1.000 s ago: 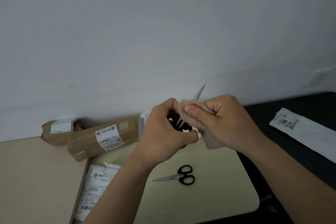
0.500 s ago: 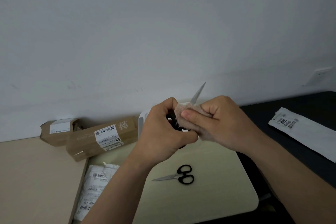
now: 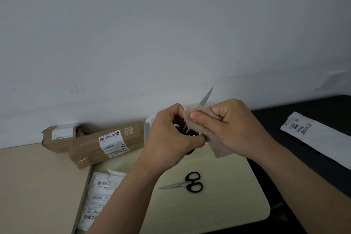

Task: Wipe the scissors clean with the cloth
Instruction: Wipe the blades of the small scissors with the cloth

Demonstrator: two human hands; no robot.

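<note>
Head view shows the scissors (image 3: 206, 98) held up in the air, one blade tip pointing up and away above the fingers, the black handles mostly hidden inside the left hand (image 3: 169, 137), whose fingers are curled tight around them. Just beside it, touching, the right hand (image 3: 229, 129) has its fingers (image 3: 201, 118) pinched closed on the tan cloth (image 3: 218, 146), which wraps the blades near the pivot and hangs down below the knuckles. Directly beneath both hands a second pair of scissors (image 3: 187, 183) lies flat on the pale counter (image 3: 237, 195), blades closed. Beyond the left hand's fingers sit two brown parcels (image 3: 106, 144); below its forearm lies a white mailer (image 3: 100, 192). Well out past the right hand, a white packet (image 3: 319, 137) rests on a dark surface (image 3: 303, 112).
</note>
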